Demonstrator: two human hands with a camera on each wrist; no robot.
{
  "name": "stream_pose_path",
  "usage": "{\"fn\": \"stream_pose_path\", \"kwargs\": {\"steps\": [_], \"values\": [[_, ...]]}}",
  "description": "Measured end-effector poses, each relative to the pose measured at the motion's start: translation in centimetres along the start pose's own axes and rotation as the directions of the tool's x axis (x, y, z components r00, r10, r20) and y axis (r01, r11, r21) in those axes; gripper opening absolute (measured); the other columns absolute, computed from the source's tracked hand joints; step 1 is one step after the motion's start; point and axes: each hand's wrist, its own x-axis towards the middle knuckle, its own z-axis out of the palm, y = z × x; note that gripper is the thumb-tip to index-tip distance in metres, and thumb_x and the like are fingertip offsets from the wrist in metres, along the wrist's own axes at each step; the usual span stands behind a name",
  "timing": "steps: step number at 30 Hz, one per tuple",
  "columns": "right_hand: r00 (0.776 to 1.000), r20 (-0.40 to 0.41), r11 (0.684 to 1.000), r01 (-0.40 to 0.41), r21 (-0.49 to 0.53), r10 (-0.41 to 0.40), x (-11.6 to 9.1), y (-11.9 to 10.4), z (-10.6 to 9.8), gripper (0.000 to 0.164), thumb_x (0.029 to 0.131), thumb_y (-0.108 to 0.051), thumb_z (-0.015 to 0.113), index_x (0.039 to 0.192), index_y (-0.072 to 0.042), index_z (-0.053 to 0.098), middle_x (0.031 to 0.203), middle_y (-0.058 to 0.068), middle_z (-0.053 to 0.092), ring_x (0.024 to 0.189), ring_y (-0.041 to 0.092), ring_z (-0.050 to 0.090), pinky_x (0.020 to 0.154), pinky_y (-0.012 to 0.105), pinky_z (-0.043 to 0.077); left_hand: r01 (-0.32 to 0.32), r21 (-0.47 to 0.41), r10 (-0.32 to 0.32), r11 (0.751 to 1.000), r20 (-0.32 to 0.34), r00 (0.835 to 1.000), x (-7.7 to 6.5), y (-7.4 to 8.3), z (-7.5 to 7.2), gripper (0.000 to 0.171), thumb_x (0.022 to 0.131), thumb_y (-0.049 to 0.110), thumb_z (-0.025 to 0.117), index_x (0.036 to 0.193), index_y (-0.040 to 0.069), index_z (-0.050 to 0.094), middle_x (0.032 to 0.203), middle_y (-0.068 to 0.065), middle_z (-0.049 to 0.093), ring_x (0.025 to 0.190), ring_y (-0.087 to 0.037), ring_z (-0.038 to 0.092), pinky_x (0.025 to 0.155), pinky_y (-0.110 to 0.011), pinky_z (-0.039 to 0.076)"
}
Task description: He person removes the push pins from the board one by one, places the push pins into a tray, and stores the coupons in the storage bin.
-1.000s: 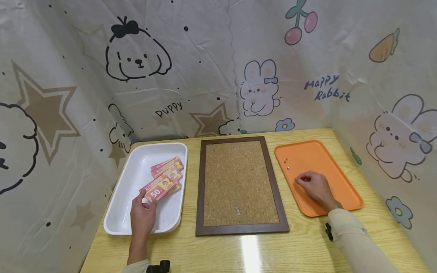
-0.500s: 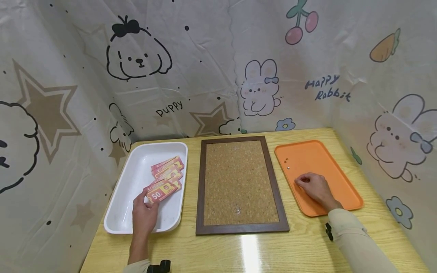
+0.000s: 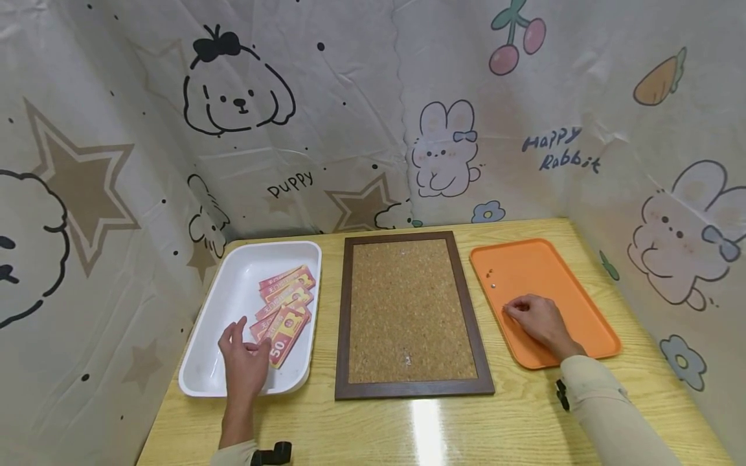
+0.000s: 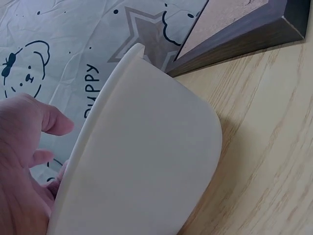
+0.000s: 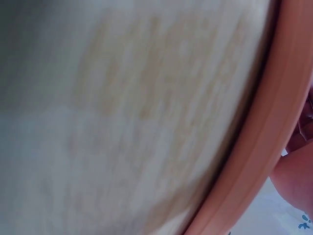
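Observation:
My left hand (image 3: 246, 362) is over the white basin (image 3: 195, 362), its fingers spread and apart. The tip of its thumb (image 3: 265, 345) is right beside a red and yellow voucher printed "50" (image 3: 287, 336), which lies slanted on the others. Several similar vouchers (image 3: 285, 279) fan out behind it. In the left wrist view the thumb (image 4: 61, 122) shows over the basin's rim. My right hand (image 3: 539, 321) stays low over the orange tray (image 3: 559, 285), fingers bent, thumb and index tips together; I cannot tell whether they pinch something. Small pins (image 3: 493, 286) lie on the tray nearby.
Between basin and tray lies a cork board (image 3: 410, 310) in a dark brown frame (image 3: 414, 390). All stand on a wood-grain table (image 3: 315, 427). A printed cloth (image 3: 350, 97) hangs behind and at both sides.
The front "50" voucher has turned from lying slantwise across to pointing steeply toward me. My left index finger has come off it and the fingers have spread. My right hand has kept still.

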Motion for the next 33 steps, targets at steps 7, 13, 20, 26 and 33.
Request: {"fn": "stream_pose_path", "kwargs": {"steps": [7,13,20,26,33], "values": [[0.999,0.017,0.999,-0.044,0.016,0.044,0.2,-0.1,-0.3,0.036,0.094,-0.044,0.057,0.104,-0.014,0.073,0.105,0.011,0.071,0.093,0.028,0.064,0.075,0.042,0.050,-0.067,-0.036,0.065,0.997,-0.047,0.997,0.6,0.5,0.0,0.064,0.091,0.014,0.060,0.149,0.007,0.034,0.154,-0.020,0.022,0.110,-0.031,0.051,0.085,-0.042,0.044],[0.999,-0.017,0.999,-0.045,-0.011,0.045,1.1,-0.2,-0.8,0.036,0.095,-0.046,0.055,0.103,-0.014,0.071,0.100,0.009,0.070,0.086,0.024,0.062,0.069,0.037,0.046,-0.140,0.002,0.140,0.990,-0.040,0.989,1.8,1.7,-0.3,0.067,0.092,0.019,0.060,0.152,0.011,0.029,0.158,-0.018,0.021,0.131,-0.038,0.039,0.103,-0.056,0.035],[0.994,-0.109,0.999,0.026,0.019,-0.024,2.7,-1.2,-1.6,0.036,0.095,-0.040,0.058,0.114,-0.011,0.066,0.113,0.013,0.061,0.094,0.029,0.058,0.075,0.046,0.046,-0.194,0.094,0.192,0.976,0.031,0.981,3.1,3.7,-0.8,0.072,0.096,0.031,0.054,0.156,0.019,0.017,0.163,-0.012,0.010,0.144,-0.041,0.018,0.113,-0.060,0.019],[0.997,-0.067,0.999,0.028,0.038,-0.025,4.1,-2.7,-2.8,0.063,0.094,-0.050,0.053,0.143,-0.012,0.044,0.144,0.021,0.042,0.129,0.044,0.038,0.099,0.062,0.032,-0.246,0.140,0.241,0.959,0.057,0.969,4.3,5.3,-0.9,0.070,0.099,0.035,0.047,0.157,0.019,0.011,0.165,-0.008,-0.001,0.147,-0.038,0.010,0.112,-0.063,0.014],[0.998,0.068,0.999,0.019,-0.034,-0.017,5.7,-4.2,-3.8,0.085,0.094,-0.062,0.042,0.156,-0.010,0.013,0.159,0.023,0.016,0.143,0.051,0.011,0.109,0.069,0.014,-0.265,0.184,0.250,0.947,0.101,0.963,5.5,7.1,-0.7,0.073,0.100,0.042,0.042,0.156,0.025,-0.002,0.164,-0.005,-0.007,0.148,-0.038,0.006,0.113,-0.063,0.009]]}}
